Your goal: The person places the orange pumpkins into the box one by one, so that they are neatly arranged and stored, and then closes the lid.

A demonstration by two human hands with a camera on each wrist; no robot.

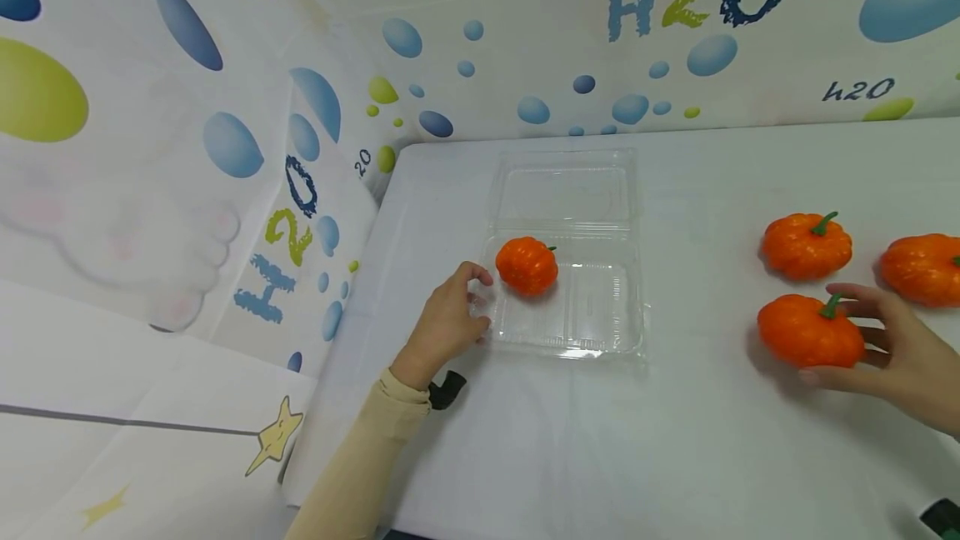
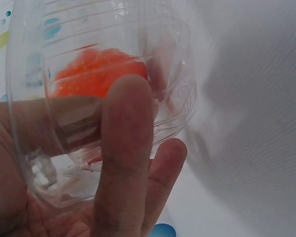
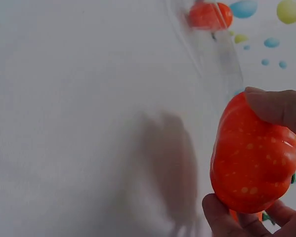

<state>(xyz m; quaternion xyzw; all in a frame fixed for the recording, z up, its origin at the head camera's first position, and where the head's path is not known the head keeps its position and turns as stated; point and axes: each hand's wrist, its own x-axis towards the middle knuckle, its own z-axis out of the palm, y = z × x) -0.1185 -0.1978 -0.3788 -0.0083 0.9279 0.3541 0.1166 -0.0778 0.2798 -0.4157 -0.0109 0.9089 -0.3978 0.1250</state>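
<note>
A clear plastic clamshell container (image 1: 600, 298) lies with its lid folded back on the table. In its left half sits a small orange toy pumpkin (image 1: 527, 266). My left hand (image 1: 444, 323) is at the container's left edge, fingers curled about the rim; the left wrist view shows fingers (image 2: 125, 158) on both sides of the clear wall. My right hand (image 1: 896, 352) grips another orange pumpkin (image 1: 810, 330) with a green stem between thumb and fingers. In the right wrist view this pumpkin (image 3: 254, 153) is held above the tabletop, its shadow apart from it.
Two more orange pumpkins stand on the right, one behind the held pumpkin (image 1: 806, 247) and one at the frame's right edge (image 1: 924, 270). White cloth covers the table (image 1: 570, 457). A patterned curtain (image 1: 540, 40) hangs along the back and left.
</note>
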